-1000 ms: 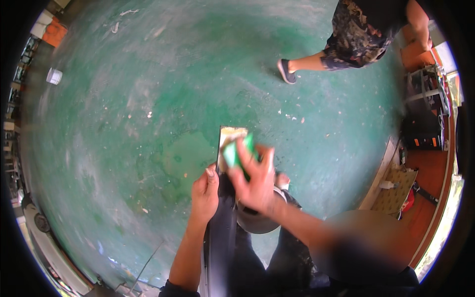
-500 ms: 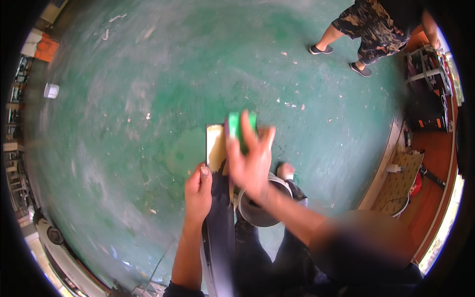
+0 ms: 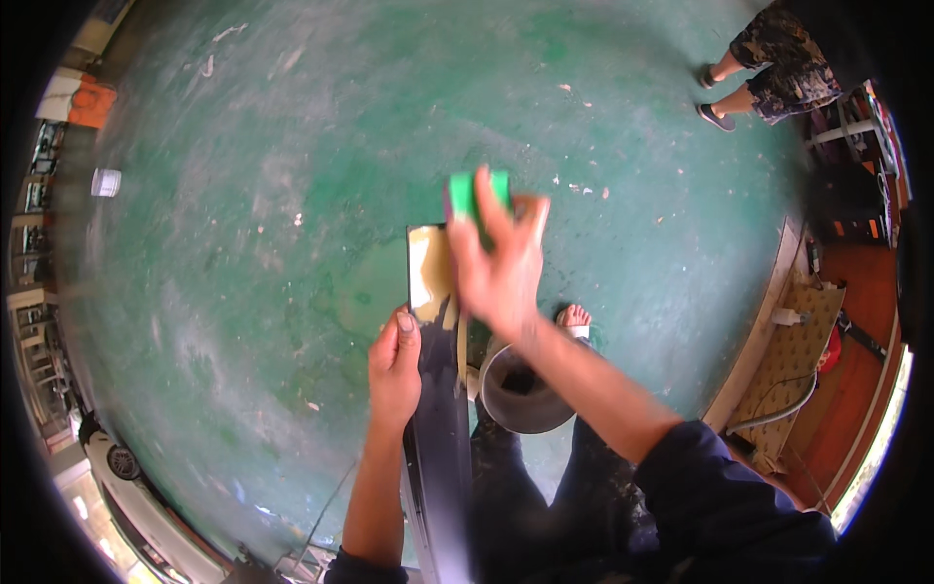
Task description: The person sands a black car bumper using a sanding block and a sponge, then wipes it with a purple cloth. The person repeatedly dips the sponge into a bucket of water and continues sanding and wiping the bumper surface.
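Note:
A long dark panel [image 3: 435,375] stretches away from me, with a pale yellow, wet-looking coating [image 3: 429,261] at its far end. My left hand [image 3: 394,365] is closed on the panel's left edge, thumb on top, just below that patch. In my right hand [image 3: 501,277] is a green sanding block [image 3: 463,195] with a purple side, gripped between thumb and fingers. The block sits beyond the panel's far right corner; whether it touches the edge is hard to tell. Below my right forearm stands a grey bucket [image 3: 530,414], its inside dark.
A person [image 3: 798,78] in camouflage shorts stands at the far right, beside a cluttered rack. A brown perforated board [image 3: 783,370] and a white bottle [image 3: 786,316] lie on the right. A white can [image 3: 106,182] stands on the green floor [image 3: 263,243] at left, a car [image 3: 156,516] nearer.
My right hand has moved the sanding block farther away, past the panel's end. The other person has shifted to the right. My left hand keeps its hold on the panel.

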The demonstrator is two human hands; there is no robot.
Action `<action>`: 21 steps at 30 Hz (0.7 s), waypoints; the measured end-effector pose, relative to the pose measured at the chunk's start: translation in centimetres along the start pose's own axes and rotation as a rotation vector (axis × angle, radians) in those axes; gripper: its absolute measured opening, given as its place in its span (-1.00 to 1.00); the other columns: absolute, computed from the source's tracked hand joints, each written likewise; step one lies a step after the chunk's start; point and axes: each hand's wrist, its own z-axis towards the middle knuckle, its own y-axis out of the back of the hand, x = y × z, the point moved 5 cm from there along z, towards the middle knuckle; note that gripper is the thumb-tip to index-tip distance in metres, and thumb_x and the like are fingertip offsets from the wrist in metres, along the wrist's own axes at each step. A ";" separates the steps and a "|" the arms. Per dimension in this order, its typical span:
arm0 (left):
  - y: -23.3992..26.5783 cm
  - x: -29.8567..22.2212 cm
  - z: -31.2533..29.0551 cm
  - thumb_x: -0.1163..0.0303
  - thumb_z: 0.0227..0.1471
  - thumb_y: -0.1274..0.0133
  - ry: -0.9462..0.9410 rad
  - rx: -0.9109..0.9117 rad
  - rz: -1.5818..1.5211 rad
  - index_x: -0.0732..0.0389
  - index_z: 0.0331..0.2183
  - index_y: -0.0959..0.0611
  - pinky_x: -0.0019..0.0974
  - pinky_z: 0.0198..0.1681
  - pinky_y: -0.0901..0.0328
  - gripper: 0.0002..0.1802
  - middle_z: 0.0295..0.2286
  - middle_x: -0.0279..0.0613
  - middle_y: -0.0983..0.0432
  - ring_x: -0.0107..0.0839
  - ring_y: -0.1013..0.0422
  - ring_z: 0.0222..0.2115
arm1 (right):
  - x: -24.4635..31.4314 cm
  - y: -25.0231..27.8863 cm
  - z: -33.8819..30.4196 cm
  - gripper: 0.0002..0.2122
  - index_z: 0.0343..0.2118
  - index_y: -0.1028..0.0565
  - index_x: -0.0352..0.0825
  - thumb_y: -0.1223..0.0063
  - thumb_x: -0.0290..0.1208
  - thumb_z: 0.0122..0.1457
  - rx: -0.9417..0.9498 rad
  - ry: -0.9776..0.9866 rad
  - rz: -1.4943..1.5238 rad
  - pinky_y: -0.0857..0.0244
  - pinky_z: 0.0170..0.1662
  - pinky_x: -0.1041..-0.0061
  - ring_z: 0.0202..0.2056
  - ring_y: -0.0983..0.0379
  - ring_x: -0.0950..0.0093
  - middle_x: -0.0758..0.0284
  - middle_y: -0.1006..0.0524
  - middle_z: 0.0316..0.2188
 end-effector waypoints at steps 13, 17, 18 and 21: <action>-0.2 -0.1 0.5 0.18 0.44 0.15 -0.009 -0.018 0.098 0.31 -0.12 -0.57 -0.53 -0.41 -0.05 -0.63 -0.50 -0.50 -0.20 -0.69 -0.09 -0.46 | 0.4 -0.7 0.7 -0.44 0.27 -0.39 -0.28 -0.08 -0.13 0.26 -0.068 -0.015 -0.063 -0.44 -0.11 0.07 -0.06 -0.41 -0.15 -0.21 -0.27 0.01; 0.0 -0.5 -0.3 0.19 0.43 0.14 -0.042 -0.059 0.116 0.31 -0.18 -0.56 -0.50 -0.45 -0.04 -0.64 -0.53 -0.50 -0.18 -0.68 -0.07 -0.49 | -0.1 -1.4 -0.1 -0.47 0.25 -0.42 -0.26 -0.08 -0.15 0.26 -0.076 0.026 -0.050 -0.43 -0.12 0.07 -0.08 -0.42 -0.15 -0.19 -0.28 0.00; -1.0 -1.0 -0.1 0.18 0.43 0.14 -0.021 -0.024 0.102 0.31 -0.19 -0.56 -0.49 -0.46 -0.04 -0.63 -0.53 -0.50 -0.18 -0.68 -0.07 -0.50 | -1.1 -0.7 2.7 -0.47 0.25 -0.42 -0.25 -0.09 -0.15 0.26 -0.137 -0.005 -0.067 -0.43 -0.12 0.07 -0.08 -0.42 -0.15 -0.19 -0.28 -0.01; -0.4 -1.0 0.6 0.20 0.43 0.13 -0.018 -0.013 0.156 0.31 -0.21 -0.55 -0.47 -0.47 -0.04 -0.64 -0.53 -0.49 -0.18 -0.67 -0.08 -0.50 | -0.5 -0.5 4.0 -0.48 0.23 -0.41 -0.35 -0.09 -0.19 0.25 -0.146 -0.043 -0.060 -0.41 -0.12 0.07 -0.08 -0.39 -0.16 -0.18 -0.30 -0.07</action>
